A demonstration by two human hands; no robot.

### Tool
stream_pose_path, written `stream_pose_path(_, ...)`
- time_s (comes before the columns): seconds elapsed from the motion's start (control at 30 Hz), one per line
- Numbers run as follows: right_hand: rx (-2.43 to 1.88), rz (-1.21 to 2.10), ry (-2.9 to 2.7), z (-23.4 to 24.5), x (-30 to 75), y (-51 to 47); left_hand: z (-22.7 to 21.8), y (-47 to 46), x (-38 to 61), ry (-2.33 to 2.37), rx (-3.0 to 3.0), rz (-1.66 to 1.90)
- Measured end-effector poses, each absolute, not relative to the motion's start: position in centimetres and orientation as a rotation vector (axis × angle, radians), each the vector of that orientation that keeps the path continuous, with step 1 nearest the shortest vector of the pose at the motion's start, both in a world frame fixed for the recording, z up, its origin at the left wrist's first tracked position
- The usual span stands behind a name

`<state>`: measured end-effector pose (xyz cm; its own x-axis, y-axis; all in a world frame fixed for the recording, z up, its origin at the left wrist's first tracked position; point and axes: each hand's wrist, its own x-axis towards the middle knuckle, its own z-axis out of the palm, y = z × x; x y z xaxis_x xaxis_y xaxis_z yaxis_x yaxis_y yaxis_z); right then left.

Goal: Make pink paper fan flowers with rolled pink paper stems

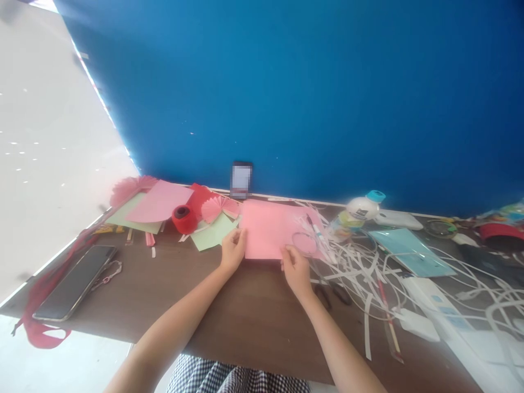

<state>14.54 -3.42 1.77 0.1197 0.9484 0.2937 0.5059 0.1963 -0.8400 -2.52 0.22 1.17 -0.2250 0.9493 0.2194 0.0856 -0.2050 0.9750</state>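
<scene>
A pink sheet of paper (270, 229) lies flat on the brown table (245, 305), near the blue wall. My left hand (232, 250) pinches the sheet's near left corner, fingers closed on its edge. My right hand (295, 266) grips the near right edge of the same sheet with thumb and fingers together. A pen (315, 229) and a loop of tape lie on the sheet's right part.
Left: a phone (73, 283), a red ribbon (41, 305), pink and green papers (159, 203), paper fans (219, 207), a red tape roll (184, 218). Another phone (241, 179) leans on the wall. Right: white paper strips (368, 267), scissors (333, 292), a teal sheet (409, 251), a glue bottle (362, 210).
</scene>
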Motion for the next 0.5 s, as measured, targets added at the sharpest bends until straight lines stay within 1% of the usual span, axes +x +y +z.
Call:
stream_pose_path(0.1, -1.441, 0.618, -1.516, 1.6, 14.6, -3.4, 1.1, 0.2, -2.5, 1.299, 1.286, 1.527)
stream_pose_path(0.17, -1.467, 0.584, -1.526, 1.5, 14.8, -3.3, 0.8, 0.4, -2.5, 1.274, 1.279, 1.485)
stream_pose_path(0.27, -1.521, 0.440, -1.571, 1.4, 15.3, -3.0, 0.4, 0.7, -2.6, 1.235, 1.284, 1.381)
stream_pose_path(0.33, -1.534, 0.315, -1.627, 1.4, 15.8, -2.9, 0.3, 0.8, -2.9, 1.272, 1.349, 1.433)
stream_pose_path(0.4, -1.511, 0.196, -1.714, 1.4, 16.3, -2.8, 0.8, 0.6, -3.2, 1.366, 1.544, 1.591)
stream_pose_path(0.5, -1.434, 0.018, -1.873, 1.4, 16.7, -2.8, 2.3, -0.1, -3.6, 1.381, 2.132, 1.707)
